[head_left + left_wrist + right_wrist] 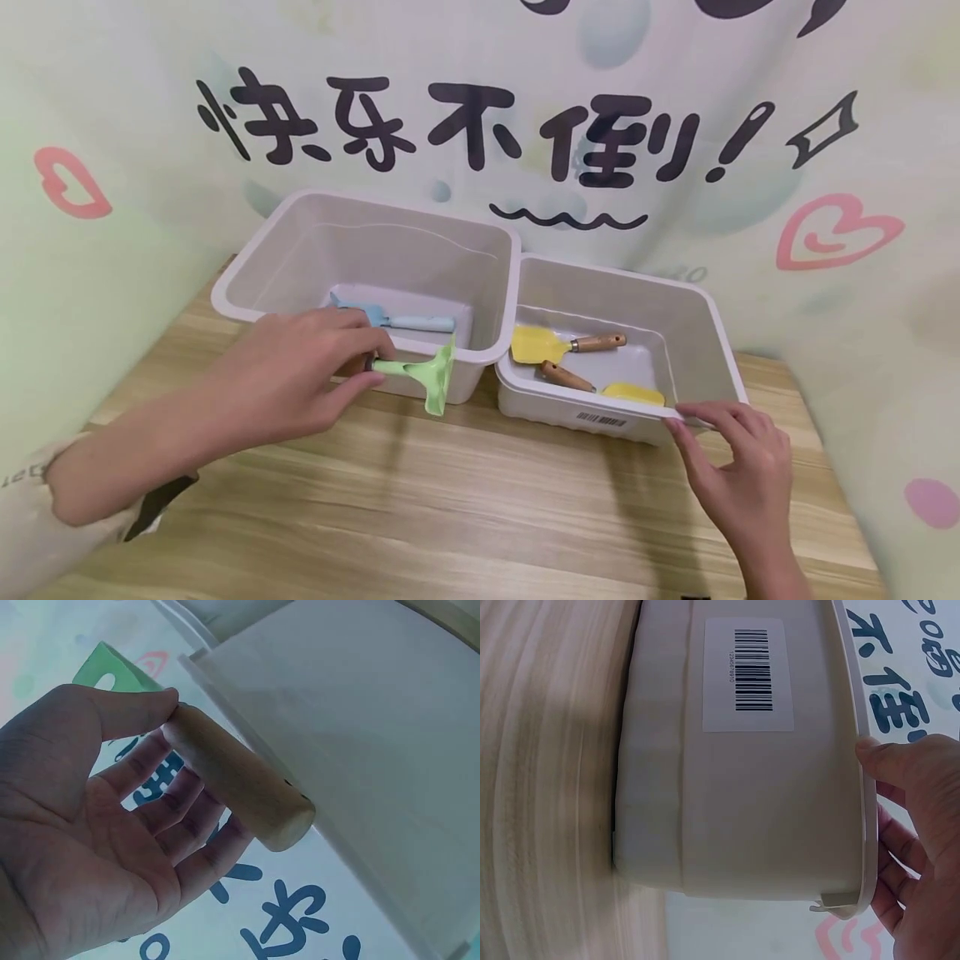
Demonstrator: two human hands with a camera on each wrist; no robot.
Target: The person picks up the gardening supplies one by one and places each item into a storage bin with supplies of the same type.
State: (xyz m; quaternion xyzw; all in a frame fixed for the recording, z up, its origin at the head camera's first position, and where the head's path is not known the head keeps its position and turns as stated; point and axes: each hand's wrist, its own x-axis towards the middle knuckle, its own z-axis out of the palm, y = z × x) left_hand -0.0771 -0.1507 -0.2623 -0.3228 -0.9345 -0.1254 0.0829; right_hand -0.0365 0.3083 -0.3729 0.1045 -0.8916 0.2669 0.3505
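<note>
My left hand (pixel 318 371) pinches a small garden tool by its wooden handle (pixel 236 776), in front of the left bin's near rim. Its light green head (pixel 431 375) flares at the end and points right. With thumb and fingers, my right hand (pixel 742 471) pinches the near rim of the right bin (pixel 716 333) close to its right corner. Two yellow shovels lie in that bin: one with its blade (pixel 536 344) at left, the other with its wooden handle (pixel 566 377) near the front wall. A blue garden tool (pixel 420 323) lies in the left bin (pixel 375 242).
Both pale bins stand side by side on a wood-grain table (pixel 450 500), against a printed cloth backdrop (pixel 465 50) with large black characters and pink hearts. A barcode label (pixel 748 675) is on the right bin's front wall.
</note>
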